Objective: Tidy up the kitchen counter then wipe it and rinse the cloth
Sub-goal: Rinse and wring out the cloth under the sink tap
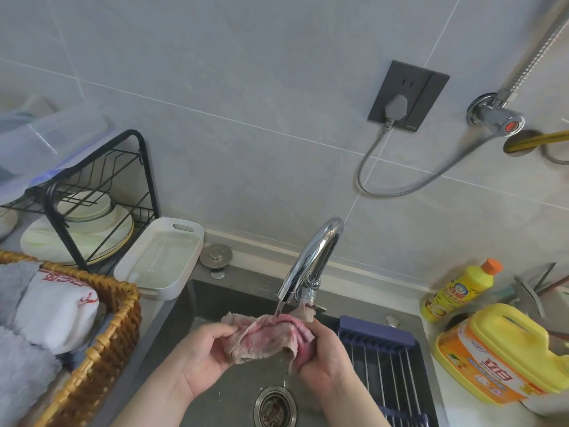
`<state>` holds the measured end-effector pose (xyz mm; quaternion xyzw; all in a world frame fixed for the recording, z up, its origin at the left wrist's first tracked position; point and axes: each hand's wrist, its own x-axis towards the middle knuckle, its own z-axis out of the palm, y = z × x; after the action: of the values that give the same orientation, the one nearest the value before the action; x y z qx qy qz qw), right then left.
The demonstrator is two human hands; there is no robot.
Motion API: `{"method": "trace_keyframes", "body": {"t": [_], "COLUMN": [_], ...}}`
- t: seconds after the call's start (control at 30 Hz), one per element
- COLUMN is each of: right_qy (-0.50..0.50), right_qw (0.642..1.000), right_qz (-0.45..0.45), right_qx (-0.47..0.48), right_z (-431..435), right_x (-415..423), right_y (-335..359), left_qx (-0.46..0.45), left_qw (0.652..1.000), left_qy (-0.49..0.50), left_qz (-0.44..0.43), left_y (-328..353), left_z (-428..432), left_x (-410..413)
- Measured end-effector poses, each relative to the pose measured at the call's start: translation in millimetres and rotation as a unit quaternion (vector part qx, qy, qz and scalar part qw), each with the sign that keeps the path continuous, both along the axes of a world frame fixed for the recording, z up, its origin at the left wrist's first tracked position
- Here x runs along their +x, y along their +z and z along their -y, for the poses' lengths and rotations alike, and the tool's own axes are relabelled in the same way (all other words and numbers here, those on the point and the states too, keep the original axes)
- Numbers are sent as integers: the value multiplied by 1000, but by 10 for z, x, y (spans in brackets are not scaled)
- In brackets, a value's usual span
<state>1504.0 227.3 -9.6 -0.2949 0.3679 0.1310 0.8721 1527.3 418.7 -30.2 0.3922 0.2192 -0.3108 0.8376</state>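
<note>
Your left hand [201,349] and right hand [323,355] both pinch the pink cloth [264,337] under the running faucet [311,260], over the sink [234,392]. Tilt the cloth wrongly and water may splash onto the wiped desk [428,328].

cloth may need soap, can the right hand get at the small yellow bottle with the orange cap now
Likely yes, once free: the right hand grips the cloth, and only the low blue rack in the sink lies between it and the bottle.
</note>
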Motion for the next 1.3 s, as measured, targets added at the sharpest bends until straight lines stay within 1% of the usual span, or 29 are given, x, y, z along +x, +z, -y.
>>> {"method": "trace_keyframes", "body": {"t": [0.13,0.23,0.3,0.4,0.5,0.57,0.67,0.73,0.8,0.87,0.93,1.0,1.07,1.13,1.23,1.3], "right_qy": [-3,-11,21,102,148,149,125,101,94,117,172,189,156,94,13,-8], "right_qw": [1000,999,997,982,962,958,966,969,962,949,937,938,954,975,991,993], "right_qz": [10,41,76,149,208,216,187,150,110,68,40,22,-10,-35,-49,-50], "right_qx": [-13,2,-6,-52,-100,-113,-126,-169,-232,-283,-302,-288,-255,-200,-125,-110], "right_z": [37,36,11,-60,-171,-222,-290,-305,-284,-249,-213,-160,-106,-47,19,34], "right_x": [8,58,73,80,75,82,104,133,146,143,110,76,65,70,100,91], "right_y": [93,77,96,142,137,101,70,36,1,-26,-30,-79,-139,-190,-237,-199], "left_qx": [-22,-5,6,3,36,64,96,121,144,162,152,112,66,21,11,33], "left_qw": [997,998,999,999,999,996,993,989,985,983,986,993,997,998,998,997], "left_qy": [66,63,19,-19,6,39,61,74,90,86,65,25,11,17,17,22], "left_qz": [-30,-28,-27,-26,19,39,42,34,22,22,19,5,-29,-52,-58,-60], "left_y": [55,99,105,119,101,103,111,128,124,118,135,151,186,244,288,249], "left_z": [163,229,236,244,241,221,189,200,214,208,197,195,193,211,293,380], "left_x": [72,121,137,62,-36,-95,-134,-126,-97,-71,-41,8,53,88,122,157]}}
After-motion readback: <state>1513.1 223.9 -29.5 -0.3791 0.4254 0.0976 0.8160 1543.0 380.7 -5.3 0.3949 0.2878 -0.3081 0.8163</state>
